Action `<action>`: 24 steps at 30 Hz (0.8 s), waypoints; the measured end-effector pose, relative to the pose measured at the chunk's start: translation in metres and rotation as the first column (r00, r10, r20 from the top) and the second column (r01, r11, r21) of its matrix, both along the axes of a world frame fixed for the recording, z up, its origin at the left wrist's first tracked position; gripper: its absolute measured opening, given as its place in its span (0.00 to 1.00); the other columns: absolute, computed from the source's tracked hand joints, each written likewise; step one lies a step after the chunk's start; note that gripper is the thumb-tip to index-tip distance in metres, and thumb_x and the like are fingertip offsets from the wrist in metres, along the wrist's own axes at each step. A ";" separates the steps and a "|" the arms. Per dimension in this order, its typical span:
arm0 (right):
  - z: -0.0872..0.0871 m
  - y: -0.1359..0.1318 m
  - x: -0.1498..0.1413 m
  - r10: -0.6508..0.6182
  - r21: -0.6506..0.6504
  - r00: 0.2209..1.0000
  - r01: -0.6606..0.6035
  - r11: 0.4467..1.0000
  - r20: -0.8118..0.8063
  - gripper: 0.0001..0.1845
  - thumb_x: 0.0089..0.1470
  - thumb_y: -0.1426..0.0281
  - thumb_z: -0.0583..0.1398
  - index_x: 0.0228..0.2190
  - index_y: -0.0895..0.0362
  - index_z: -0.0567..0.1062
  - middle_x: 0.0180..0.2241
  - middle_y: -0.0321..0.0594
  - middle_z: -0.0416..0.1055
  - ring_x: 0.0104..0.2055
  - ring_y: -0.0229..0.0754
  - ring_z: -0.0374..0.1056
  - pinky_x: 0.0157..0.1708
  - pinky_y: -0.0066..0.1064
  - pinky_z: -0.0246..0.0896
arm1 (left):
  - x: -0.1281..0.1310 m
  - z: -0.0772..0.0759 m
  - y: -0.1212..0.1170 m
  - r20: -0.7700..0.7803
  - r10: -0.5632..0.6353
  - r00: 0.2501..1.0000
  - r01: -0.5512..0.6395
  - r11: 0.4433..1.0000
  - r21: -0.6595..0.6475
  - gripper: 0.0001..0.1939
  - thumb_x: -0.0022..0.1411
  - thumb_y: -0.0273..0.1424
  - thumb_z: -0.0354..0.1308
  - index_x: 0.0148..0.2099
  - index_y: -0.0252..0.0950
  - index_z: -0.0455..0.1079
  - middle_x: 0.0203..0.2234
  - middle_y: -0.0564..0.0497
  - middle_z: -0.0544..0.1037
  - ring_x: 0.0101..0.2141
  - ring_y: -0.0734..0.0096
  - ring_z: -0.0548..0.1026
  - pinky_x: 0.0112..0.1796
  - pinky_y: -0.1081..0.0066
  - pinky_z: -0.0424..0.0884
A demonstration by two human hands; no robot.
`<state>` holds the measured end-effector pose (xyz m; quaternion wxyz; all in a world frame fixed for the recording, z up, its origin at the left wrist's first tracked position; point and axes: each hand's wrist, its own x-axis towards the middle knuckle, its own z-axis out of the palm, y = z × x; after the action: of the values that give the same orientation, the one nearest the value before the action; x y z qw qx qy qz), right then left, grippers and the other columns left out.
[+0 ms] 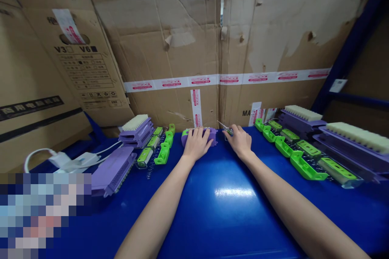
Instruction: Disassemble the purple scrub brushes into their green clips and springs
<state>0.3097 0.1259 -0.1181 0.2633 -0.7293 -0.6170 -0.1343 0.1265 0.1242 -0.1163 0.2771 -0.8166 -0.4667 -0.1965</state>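
At the back middle of the blue table, my left hand (197, 142) lies over a purple brush (212, 136), fingers curled across its top and thumb along its near side. A bit of bright green shows at the brush's left end. To the right, apart from it, my right hand (240, 141) is closed, fingertips pinched on a small clear-and-green piece (230, 132). A thin pale strip or wire (223, 124) sticks out from there toward the cardboard; its kind is unclear. My fingers hide most of both held things.
Purple brushes (135, 133), clear-and-green boxes (144, 156), green brackets (162, 153) and springs (148, 172) line the left side. More brushes (355, 145), green brackets (306, 166) and boxes (338, 172) stand right. Cardboard (170, 56) walls the back; a white power strip (80, 162) lies left.
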 end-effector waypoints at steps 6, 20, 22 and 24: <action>0.001 -0.001 0.000 0.020 -0.021 1.000 -0.020 1.000 -0.010 0.17 0.59 0.55 0.53 0.42 0.52 0.72 0.41 0.42 0.70 0.35 0.41 0.69 0.26 0.28 0.50 | -0.001 -0.003 0.003 -0.013 -0.009 1.000 0.010 0.997 0.077 0.24 0.66 0.41 0.44 0.57 0.32 0.62 0.49 0.37 0.69 0.46 0.52 0.67 0.48 0.55 0.60; 0.001 0.005 0.004 0.030 0.003 0.985 -0.030 1.000 -0.172 0.15 0.55 0.56 0.56 0.35 0.53 0.76 0.38 0.41 0.72 0.35 0.41 0.68 0.26 0.28 0.51 | -0.001 -0.004 0.004 0.008 -0.027 1.000 0.027 0.996 0.082 0.23 0.66 0.41 0.45 0.57 0.32 0.63 0.48 0.36 0.69 0.47 0.51 0.67 0.47 0.55 0.60; 0.001 0.004 0.004 0.029 -0.021 0.983 -0.033 0.999 -0.180 0.18 0.56 0.54 0.55 0.34 0.53 0.77 0.38 0.41 0.72 0.36 0.42 0.69 0.26 0.28 0.51 | -0.001 -0.003 0.003 0.004 -0.026 1.000 0.025 0.996 0.085 0.23 0.66 0.41 0.45 0.57 0.32 0.63 0.48 0.37 0.69 0.46 0.51 0.67 0.47 0.55 0.60; 0.000 0.004 0.005 0.031 -0.037 0.983 -0.038 0.999 -0.182 0.19 0.57 0.54 0.54 0.33 0.53 0.78 0.38 0.42 0.72 0.37 0.42 0.69 0.27 0.28 0.51 | -0.001 -0.003 0.003 -0.002 -0.023 1.000 0.023 0.996 0.089 0.23 0.66 0.41 0.45 0.56 0.32 0.63 0.48 0.37 0.69 0.46 0.51 0.67 0.47 0.55 0.60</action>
<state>0.3150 0.1296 -0.1181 0.3062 -0.7329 -0.6054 -0.0503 0.1258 0.1275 -0.1195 0.3112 -0.8089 -0.4478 -0.2198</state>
